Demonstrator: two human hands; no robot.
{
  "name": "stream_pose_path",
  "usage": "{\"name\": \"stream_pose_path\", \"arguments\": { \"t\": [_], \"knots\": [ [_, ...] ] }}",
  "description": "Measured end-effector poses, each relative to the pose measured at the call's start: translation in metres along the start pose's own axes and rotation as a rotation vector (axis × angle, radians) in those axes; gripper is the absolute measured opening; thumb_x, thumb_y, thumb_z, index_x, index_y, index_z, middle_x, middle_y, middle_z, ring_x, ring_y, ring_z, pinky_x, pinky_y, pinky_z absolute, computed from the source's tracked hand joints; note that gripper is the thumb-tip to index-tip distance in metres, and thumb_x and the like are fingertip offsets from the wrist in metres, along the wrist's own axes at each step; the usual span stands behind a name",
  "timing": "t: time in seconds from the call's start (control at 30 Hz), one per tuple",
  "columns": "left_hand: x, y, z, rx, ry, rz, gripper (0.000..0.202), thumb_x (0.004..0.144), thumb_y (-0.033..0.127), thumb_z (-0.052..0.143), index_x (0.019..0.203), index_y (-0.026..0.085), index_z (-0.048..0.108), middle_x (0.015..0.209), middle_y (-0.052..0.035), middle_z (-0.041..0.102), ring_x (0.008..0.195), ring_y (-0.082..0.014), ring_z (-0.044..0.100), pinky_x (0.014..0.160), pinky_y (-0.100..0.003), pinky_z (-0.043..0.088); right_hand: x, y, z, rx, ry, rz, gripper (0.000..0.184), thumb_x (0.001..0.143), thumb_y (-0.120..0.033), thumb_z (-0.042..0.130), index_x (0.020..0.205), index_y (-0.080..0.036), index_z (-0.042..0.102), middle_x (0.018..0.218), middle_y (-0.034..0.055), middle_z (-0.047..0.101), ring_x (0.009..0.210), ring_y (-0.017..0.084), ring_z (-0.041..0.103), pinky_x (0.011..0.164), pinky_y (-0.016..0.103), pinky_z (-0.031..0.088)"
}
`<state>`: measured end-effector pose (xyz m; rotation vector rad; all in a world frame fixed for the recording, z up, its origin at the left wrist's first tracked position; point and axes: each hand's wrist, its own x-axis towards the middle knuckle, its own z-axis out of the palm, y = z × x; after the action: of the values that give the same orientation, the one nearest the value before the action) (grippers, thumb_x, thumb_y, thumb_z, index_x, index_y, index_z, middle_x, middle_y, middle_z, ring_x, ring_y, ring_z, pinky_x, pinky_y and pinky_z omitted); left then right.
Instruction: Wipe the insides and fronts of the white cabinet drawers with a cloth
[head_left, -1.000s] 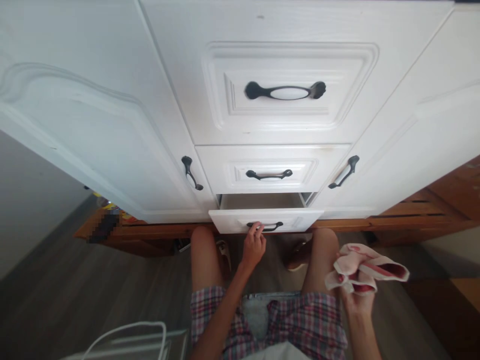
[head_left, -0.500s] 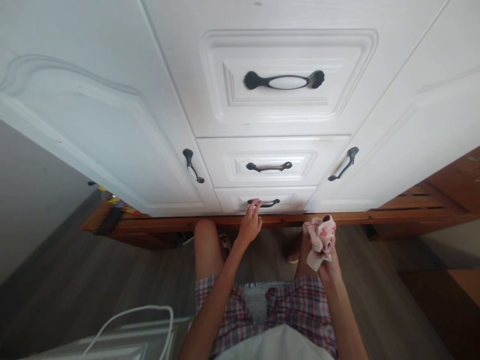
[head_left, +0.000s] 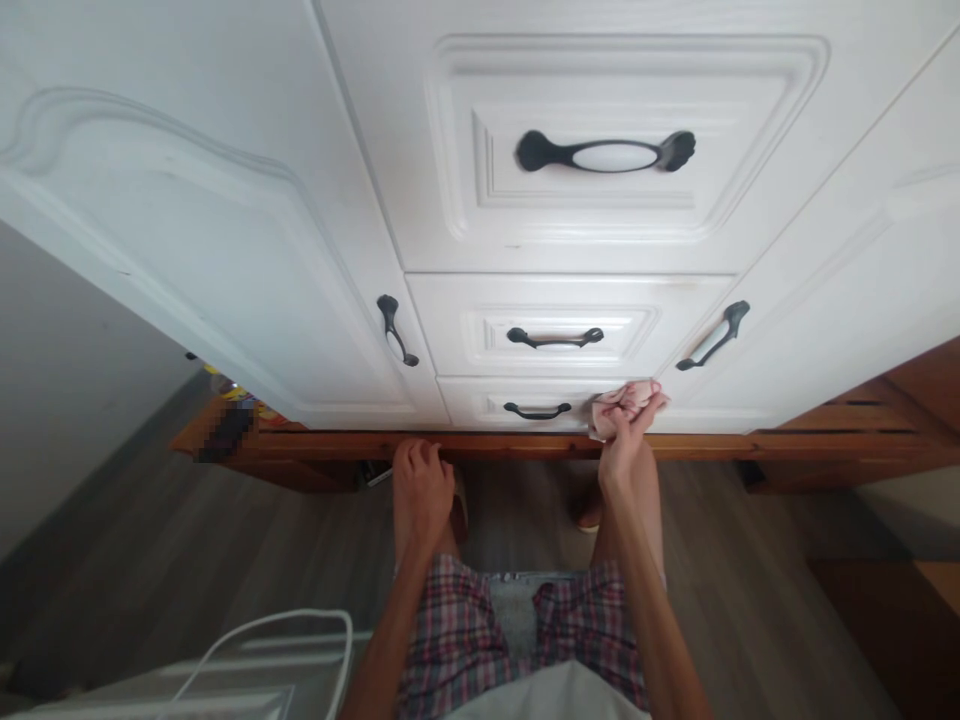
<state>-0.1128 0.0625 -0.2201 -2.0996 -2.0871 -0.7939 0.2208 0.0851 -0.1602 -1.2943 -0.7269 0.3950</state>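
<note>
My right hand point(head_left: 624, 448) grips a crumpled pink-and-white cloth point(head_left: 628, 402) and presses it on the lower right corner of the bottom drawer point(head_left: 480, 400), by the seam with the right cabinet door point(head_left: 817, 330). On my left knee rests my left hand point(head_left: 424, 490), fingers draped over it and holding nothing. The bottom drawer's dark handle point(head_left: 537, 411) lies between the two hands, touched by neither. Above it are the middle drawer point(head_left: 442, 325) and the large top drawer point(head_left: 480, 250), both closed.
A wooden ledge point(head_left: 510, 446) runs under the white cabinet. On its left end are some colourful packages point(head_left: 262, 410) and a blurred-out dark item. A white cable point(head_left: 292, 612) loops over a pale object at lower left. A brown box-like piece point(head_left: 885, 620) stands at lower right.
My left hand has left the bottom drawer's handle and dropped onto my left knee. My right hand has moved the cloth up and forward from above my right leg onto the drawer front.
</note>
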Motion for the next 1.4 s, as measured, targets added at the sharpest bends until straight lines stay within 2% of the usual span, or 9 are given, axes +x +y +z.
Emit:
{"name": "stream_pose_path", "arguments": {
  "t": [0.07,0.13,0.37,0.43,0.53,0.67,0.97,1.2,1.4],
  "knots": [
    [-0.007,-0.008,-0.005,0.116,-0.023,-0.089,0.044,0.107,0.022,0.050,0.147,0.010,0.063,0.155,-0.0241,0.056,0.147,-0.0436,0.050,0.117,-0.064,0.051,-0.014,0.000,0.022,-0.154,-0.041,-0.052,0.116,0.094,-0.064,0.061,0.181,-0.016,0.000,0.187,0.0148,-0.009,0.174,0.029,-0.011,0.139,0.059,-0.005],
    [-0.013,-0.011,-0.008,0.146,-0.050,-0.170,0.052,0.109,0.030,0.050,0.157,0.011,0.055,0.165,-0.0239,0.049,0.144,-0.0453,0.052,0.109,-0.063,0.056,-0.032,0.000,0.046,-0.238,-0.120,-0.093,0.120,0.097,-0.068,0.057,0.179,-0.013,-0.011,0.185,0.0180,-0.018,0.171,0.032,-0.024,0.136,0.065,-0.011],
    [-0.019,-0.013,-0.007,0.126,-0.056,-0.226,0.058,0.112,0.039,0.046,0.162,0.011,0.049,0.172,-0.0227,0.045,0.138,-0.0426,0.058,0.105,-0.060,0.060,-0.097,0.006,0.152,-0.452,-0.257,-0.284,0.108,0.108,-0.056,0.047,0.174,0.001,-0.017,0.175,0.0290,-0.037,0.164,0.050,-0.034,0.128,0.082,0.011],
    [-0.018,-0.012,-0.006,0.122,-0.057,-0.233,0.058,0.111,0.038,0.047,0.163,0.012,0.049,0.171,-0.0230,0.046,0.139,-0.0425,0.057,0.105,-0.060,0.060,-0.118,0.011,0.176,-0.497,-0.345,-0.304,0.103,0.109,-0.048,0.048,0.174,0.005,-0.011,0.175,0.0339,-0.030,0.163,0.055,-0.032,0.126,0.084,0.016],
    [-0.018,-0.012,-0.008,0.111,-0.060,-0.239,0.059,0.110,0.039,0.048,0.163,0.013,0.048,0.171,-0.0228,0.046,0.141,-0.0429,0.056,0.105,-0.060,0.060,-0.148,0.020,0.201,-0.579,-0.578,-0.387,0.086,0.108,-0.038,0.053,0.176,0.002,0.017,0.181,0.0355,-0.004,0.165,0.058,-0.018,0.124,0.087,0.015],
    [-0.019,-0.014,-0.009,0.094,-0.075,-0.220,0.062,0.109,0.039,0.051,0.166,0.014,0.045,0.172,-0.0214,0.045,0.140,-0.0428,0.057,0.106,-0.058,0.060,-0.173,0.037,0.218,-0.656,-0.824,-0.609,0.062,0.110,-0.027,0.050,0.171,-0.021,0.047,0.183,0.0189,0.024,0.170,0.050,0.006,0.128,0.085,0.010],
    [-0.023,-0.026,0.001,0.111,0.019,-0.184,0.057,0.111,0.040,0.048,0.160,0.012,0.053,0.168,-0.0210,0.051,0.133,-0.0408,0.062,0.105,-0.057,0.061,-0.163,0.095,0.186,-0.776,-0.987,-0.725,0.062,0.107,-0.016,0.052,0.166,-0.036,0.055,0.177,0.0071,0.042,0.167,0.037,0.030,0.133,0.073,0.026],
    [-0.022,-0.030,0.000,0.098,0.017,-0.175,0.055,0.111,0.039,0.048,0.158,0.012,0.055,0.167,-0.0210,0.051,0.134,-0.0404,0.063,0.108,-0.056,0.060,-0.145,0.140,0.156,-0.773,-0.921,-0.899,0.062,0.102,-0.013,0.061,0.157,-0.041,0.063,0.167,0.0046,0.056,0.160,0.033,0.042,0.131,0.064,0.032],
    [-0.020,-0.023,-0.009,0.091,-0.008,-0.199,0.057,0.111,0.040,0.050,0.160,0.012,0.053,0.169,-0.0209,0.049,0.134,-0.0411,0.062,0.110,-0.057,0.058,-0.095,0.151,0.085,-0.765,-0.712,-0.833,0.050,0.096,-0.010,0.060,0.132,-0.039,0.081,0.150,0.0052,0.070,0.147,0.030,0.052,0.130,0.063,0.032]
  ]
}}
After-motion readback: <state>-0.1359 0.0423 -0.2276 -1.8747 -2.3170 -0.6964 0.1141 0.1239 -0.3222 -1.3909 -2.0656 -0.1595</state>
